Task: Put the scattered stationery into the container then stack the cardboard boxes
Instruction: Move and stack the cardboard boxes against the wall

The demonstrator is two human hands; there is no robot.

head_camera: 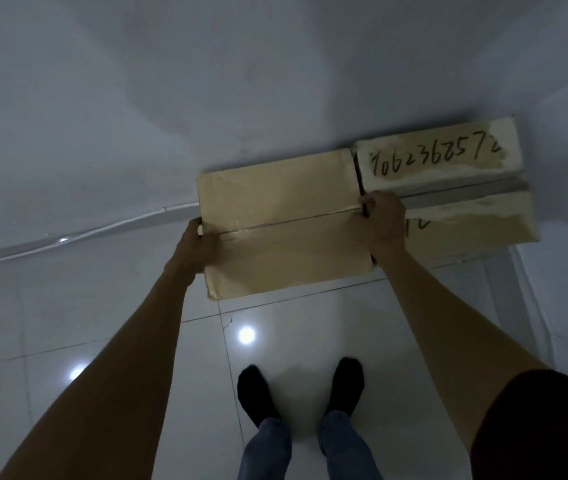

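Two cardboard boxes: a plain taped box [286, 223] and a box with handwritten digits [449, 188]. Two hands, the left hand [196, 242] and the right hand [381, 221]. Two feet in black socks, a left foot [255, 393] and a right foot [346, 382]. Three light spots [246, 336] on the tiled floor [310, 317].

Black hand-written numbers run along the far top flap [438, 157] of the torn brown cardboard box [483, 237] on the right. They read about "06236257". The marks before and after them are hard to tell. A few more black marks sit on its near flap [455, 220], partly behind the right hand [381, 221], and cannot be read.
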